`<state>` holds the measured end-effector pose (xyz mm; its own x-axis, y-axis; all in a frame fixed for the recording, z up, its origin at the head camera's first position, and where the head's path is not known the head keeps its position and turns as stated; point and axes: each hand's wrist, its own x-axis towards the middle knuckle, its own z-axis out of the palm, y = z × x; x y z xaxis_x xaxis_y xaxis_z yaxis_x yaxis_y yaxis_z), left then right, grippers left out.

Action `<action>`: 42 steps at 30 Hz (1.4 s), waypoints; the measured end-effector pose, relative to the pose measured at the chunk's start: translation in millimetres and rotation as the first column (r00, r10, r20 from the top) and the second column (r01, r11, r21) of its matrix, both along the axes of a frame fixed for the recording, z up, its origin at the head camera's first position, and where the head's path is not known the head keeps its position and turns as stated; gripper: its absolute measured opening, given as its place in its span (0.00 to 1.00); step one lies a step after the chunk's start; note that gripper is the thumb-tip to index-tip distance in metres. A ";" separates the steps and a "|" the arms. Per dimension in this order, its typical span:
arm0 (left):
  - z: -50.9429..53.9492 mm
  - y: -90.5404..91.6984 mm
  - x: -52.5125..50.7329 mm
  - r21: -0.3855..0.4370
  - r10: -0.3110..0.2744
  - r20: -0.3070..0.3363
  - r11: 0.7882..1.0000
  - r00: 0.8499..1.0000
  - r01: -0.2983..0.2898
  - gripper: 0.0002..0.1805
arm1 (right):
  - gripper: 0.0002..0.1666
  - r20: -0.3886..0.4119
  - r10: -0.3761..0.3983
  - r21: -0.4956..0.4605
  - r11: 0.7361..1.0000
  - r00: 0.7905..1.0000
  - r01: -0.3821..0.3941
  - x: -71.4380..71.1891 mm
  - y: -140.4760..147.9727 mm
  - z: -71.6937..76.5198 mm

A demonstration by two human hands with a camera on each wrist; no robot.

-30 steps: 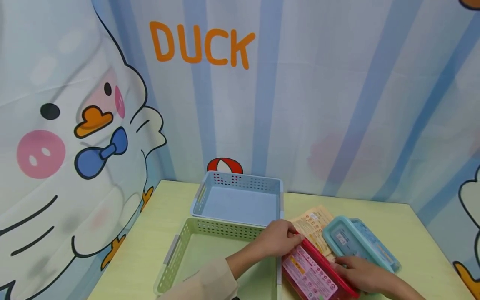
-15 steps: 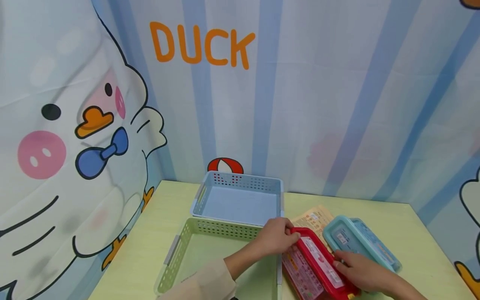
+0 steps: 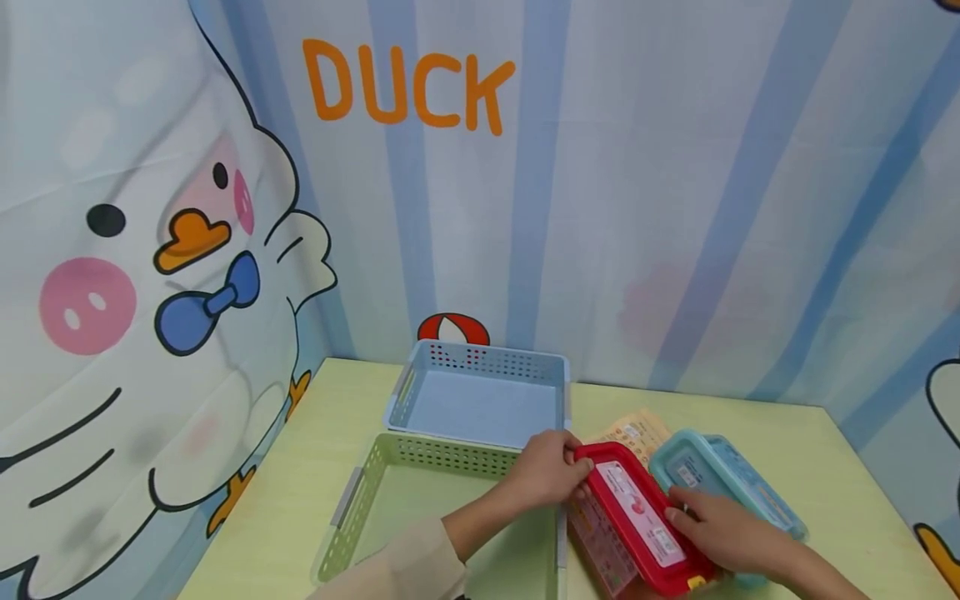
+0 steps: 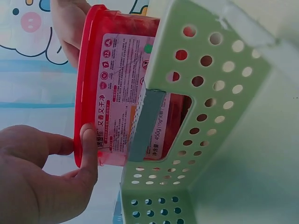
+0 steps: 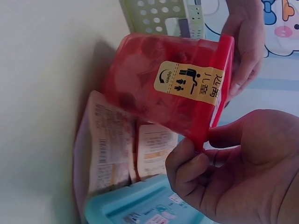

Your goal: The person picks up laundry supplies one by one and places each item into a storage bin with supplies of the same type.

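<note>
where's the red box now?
Head view, lower right: red box held by left hand and right hand, between the green basket and the teal box.

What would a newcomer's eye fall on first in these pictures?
Probably the big orange DUCK lettering, high on the backdrop, and the large cartoon duck filling the head view's left side. Below, the bright red box stands out, held by the left grip and right grip just right of the green basket.
</note>
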<state>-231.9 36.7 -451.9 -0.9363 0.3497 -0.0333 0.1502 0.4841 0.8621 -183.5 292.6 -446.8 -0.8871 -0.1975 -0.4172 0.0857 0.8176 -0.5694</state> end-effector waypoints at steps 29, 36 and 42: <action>24.1 -6.2 -6.5 0.447 0.061 0.272 0.876 0.961 -0.182 0.19 | 0.24 0.078 -0.079 -0.394 0.913 0.994 0.104 -2.9 12.4 40.3; 28.6 -12.5 -6.9 0.496 0.014 0.232 0.858 0.973 -0.131 0.22 | 0.24 0.029 -0.130 -0.438 0.890 0.991 0.130 -4.1 3.1 52.5; 31.1 -18.3 -7.9 0.500 -0.021 0.220 0.861 0.975 -0.094 0.30 | 0.23 -0.039 -0.176 -0.434 0.889 0.984 0.142 -7.6 -13.7 60.4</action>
